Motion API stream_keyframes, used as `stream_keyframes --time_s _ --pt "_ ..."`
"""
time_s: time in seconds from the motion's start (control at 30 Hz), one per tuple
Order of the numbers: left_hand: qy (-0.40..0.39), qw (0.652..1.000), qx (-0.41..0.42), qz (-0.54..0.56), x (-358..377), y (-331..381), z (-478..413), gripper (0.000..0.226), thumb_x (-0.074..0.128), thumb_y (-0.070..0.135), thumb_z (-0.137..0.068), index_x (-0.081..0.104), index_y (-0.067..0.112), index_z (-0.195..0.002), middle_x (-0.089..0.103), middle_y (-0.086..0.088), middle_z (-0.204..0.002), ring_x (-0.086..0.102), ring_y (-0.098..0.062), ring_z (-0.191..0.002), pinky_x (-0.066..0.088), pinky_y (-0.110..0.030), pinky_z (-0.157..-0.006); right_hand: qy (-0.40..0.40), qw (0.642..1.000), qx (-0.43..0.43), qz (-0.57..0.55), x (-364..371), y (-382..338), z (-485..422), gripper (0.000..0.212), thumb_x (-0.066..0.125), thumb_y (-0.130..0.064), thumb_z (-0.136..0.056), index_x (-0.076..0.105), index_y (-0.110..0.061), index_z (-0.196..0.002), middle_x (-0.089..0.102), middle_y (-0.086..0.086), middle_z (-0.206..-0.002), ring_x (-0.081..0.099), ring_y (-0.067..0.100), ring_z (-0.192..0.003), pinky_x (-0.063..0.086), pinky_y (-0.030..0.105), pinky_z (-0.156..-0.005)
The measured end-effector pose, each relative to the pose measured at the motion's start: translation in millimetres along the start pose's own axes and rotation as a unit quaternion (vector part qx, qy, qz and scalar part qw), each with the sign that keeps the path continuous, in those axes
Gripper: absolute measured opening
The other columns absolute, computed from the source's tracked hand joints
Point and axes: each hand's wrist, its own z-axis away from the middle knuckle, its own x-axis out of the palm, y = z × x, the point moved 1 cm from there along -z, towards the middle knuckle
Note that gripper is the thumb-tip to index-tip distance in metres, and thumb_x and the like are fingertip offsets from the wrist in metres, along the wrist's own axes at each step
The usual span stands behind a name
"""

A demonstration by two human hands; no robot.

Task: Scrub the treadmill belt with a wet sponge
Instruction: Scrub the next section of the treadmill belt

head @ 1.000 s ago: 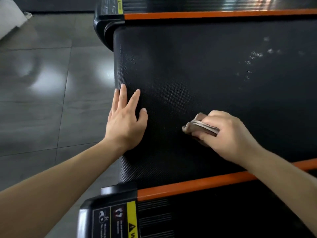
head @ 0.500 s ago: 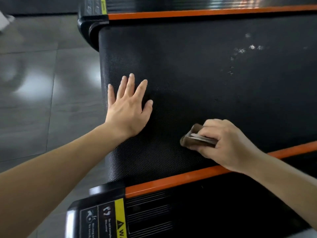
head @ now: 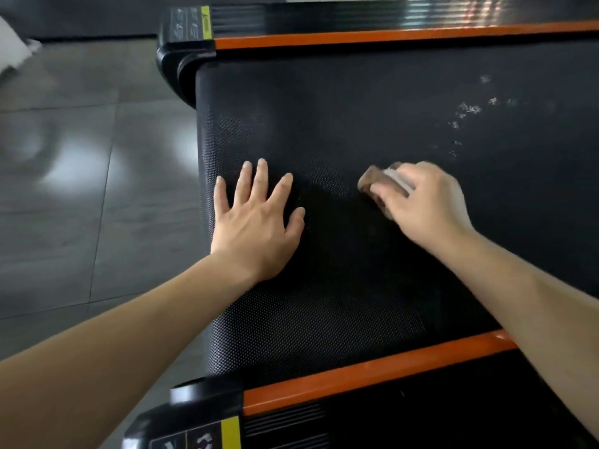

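Observation:
The black textured treadmill belt [head: 372, 118] fills the middle of the view. My right hand [head: 428, 205] grips a brown sponge [head: 372, 183] and presses it on the belt near its centre; the hand and sponge are motion-blurred. My left hand [head: 256, 225] lies flat on the belt close to its left end, fingers spread, holding nothing. A patch of white specks [head: 470, 111] sits on the belt at the upper right, beyond the sponge.
Orange side rails run along the far edge [head: 389, 35] and the near edge [head: 372, 374] of the belt. Black end caps with yellow warning labels [head: 188, 40] [head: 194, 426] stand at the left corners. Grey glossy floor tiles [head: 81, 189] lie to the left.
My right hand has pushed the sponge away from the near orange rail toward the belt's middle. My left hand stays flat near the left end.

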Motion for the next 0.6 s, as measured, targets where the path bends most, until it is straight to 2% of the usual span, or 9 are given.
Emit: stream_keyframes --time_s 0.07,0.17,0.23,0.3,0.37,0.43,0.53,0.6 --pt "-0.001 1.0 0.001 -0.017 -4.1 -0.5 -5.4 0.065 0.027 0.059 -0.101 0.019 0.034 -0.161 0.003 -0.006 -0.172 -0.006 -0.024 -0.158 -0.004 -0.055 -0.124 0.012 0.999 0.034 0.002 11.0 -5.9 -4.9 0.034 0.067 -0.051 -0.09 0.063 -0.019 -0.081 0.058 0.0 -0.084 0.059 0.023 -0.077 0.046 0.035 -0.064" --pt "-0.003 1.0 0.019 -0.025 -9.9 -6.4 -26.1 0.065 0.028 0.062 -0.1 0.021 0.035 -0.159 0.005 -0.004 -0.172 -0.004 -0.024 -0.158 -0.004 -0.06 -0.123 -0.039 0.996 -0.075 -0.037 9.3 -24.4 26.8 0.031 0.071 -0.049 -0.088 0.064 -0.02 -0.08 0.055 -0.005 -0.078 0.055 0.017 -0.071 0.046 0.036 -0.063" --pt "-0.008 0.999 0.033 -0.022 -8.6 -9.5 -36.3 0.068 0.026 0.065 -0.098 0.018 0.036 -0.159 0.002 -0.004 -0.173 -0.009 -0.025 -0.158 -0.009 -0.064 -0.122 -0.059 0.99 -0.128 -0.03 5.2 -21.6 30.5 0.036 0.066 -0.052 -0.088 0.069 -0.017 -0.082 0.052 -0.004 -0.074 0.053 0.018 -0.068 0.045 0.037 -0.062" --pt "-0.007 0.999 0.028 -0.029 -4.7 -10.3 -39.4 0.073 0.024 0.067 -0.097 0.012 0.035 -0.161 -0.002 -0.004 -0.173 -0.012 -0.026 -0.158 -0.01 -0.065 -0.121 -0.024 0.995 -0.094 0.008 8.6 -12.0 0.3 0.043 0.061 -0.056 -0.089 0.068 -0.015 -0.082 0.052 -0.002 -0.076 0.054 0.021 -0.071 0.04 0.034 -0.063" --pt "-0.006 0.999 0.016 -0.03 -3.1 -9.4 -39.0 0.077 0.024 0.069 -0.097 0.006 0.033 -0.162 -0.008 -0.008 -0.172 -0.016 -0.027 -0.157 -0.01 -0.064 -0.122 0.02 0.999 0.008 0.036 13.0 -2.6 -36.8 0.035 0.064 -0.052 -0.091 0.066 -0.017 -0.088 0.056 0.001 -0.085 0.058 0.026 -0.08 0.037 0.032 -0.067" --pt "-0.003 1.0 0.007 -0.028 -3.9 -9.1 -38.7 0.079 0.025 0.07 -0.097 0.006 0.031 -0.163 -0.011 -0.011 -0.171 -0.018 -0.03 -0.156 -0.01 -0.063 -0.122 0.026 0.999 0.039 0.025 22.6 -7.8 -45.7 0.03 0.066 -0.05 -0.091 0.065 -0.02 -0.091 0.058 0.001 -0.087 0.059 0.024 -0.081 0.037 0.031 -0.067" --pt "-0.005 0.999 0.01 -0.041 -2.1 -8.7 -38.4 0.079 0.023 0.07 -0.097 0.008 0.029 -0.163 -0.007 -0.014 -0.171 -0.015 -0.033 -0.157 -0.007 -0.064 -0.122 -0.035 0.995 -0.092 -0.015 23.7 -34.3 -13.2 0.029 0.07 -0.048 -0.09 0.065 -0.02 -0.085 0.051 -0.002 -0.078 0.052 0.019 -0.071 0.038 0.033 -0.063" --pt "-0.003 0.999 0.015 -0.046 -1.1 -8.5 -38.5 0.079 0.021 0.07 -0.097 0.008 0.028 -0.163 -0.006 -0.014 -0.171 -0.014 -0.034 -0.157 -0.006 -0.064 -0.122 -0.062 0.989 -0.134 0.0 19.4 -29.7 -16.8 0.027 0.073 -0.044 -0.089 0.071 -0.017 -0.091 0.052 0.0 -0.077 0.056 0.025 -0.072 0.042 0.036 -0.066"
